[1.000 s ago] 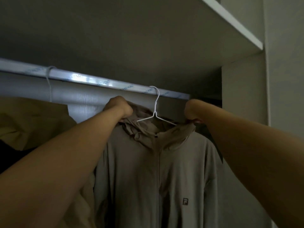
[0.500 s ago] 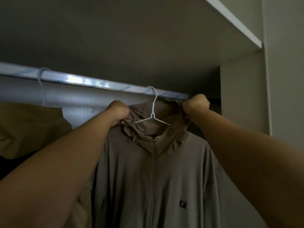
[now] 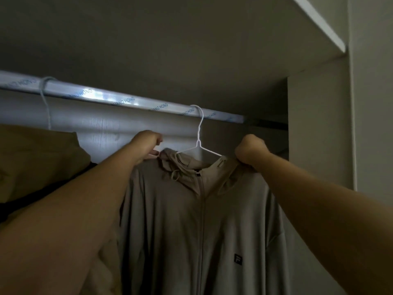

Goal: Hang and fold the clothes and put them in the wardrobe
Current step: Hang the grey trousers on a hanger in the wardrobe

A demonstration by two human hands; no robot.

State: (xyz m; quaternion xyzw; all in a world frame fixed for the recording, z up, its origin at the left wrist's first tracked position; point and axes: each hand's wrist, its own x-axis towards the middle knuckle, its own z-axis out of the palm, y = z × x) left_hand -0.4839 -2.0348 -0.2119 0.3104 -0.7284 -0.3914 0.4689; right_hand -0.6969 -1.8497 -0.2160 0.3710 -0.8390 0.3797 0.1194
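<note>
At frame centre the left hand (image 3: 147, 145) pinches the hood of the beige jacket (image 3: 170, 220); the right hand (image 3: 251, 151) grips its collar.

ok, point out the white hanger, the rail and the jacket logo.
white hanger (image 3: 198, 143), head view, twist under the hook.
rail (image 3: 102, 96), head view, lit front face.
jacket logo (image 3: 238, 258), head view, middle of dark patch.

Zip jacket (image 3: 180, 220) of thin matt beige cloth; hanger (image 3: 198, 143) of white coated wire; rail (image 3: 119, 101) wrapped in glossy printed film.
</note>
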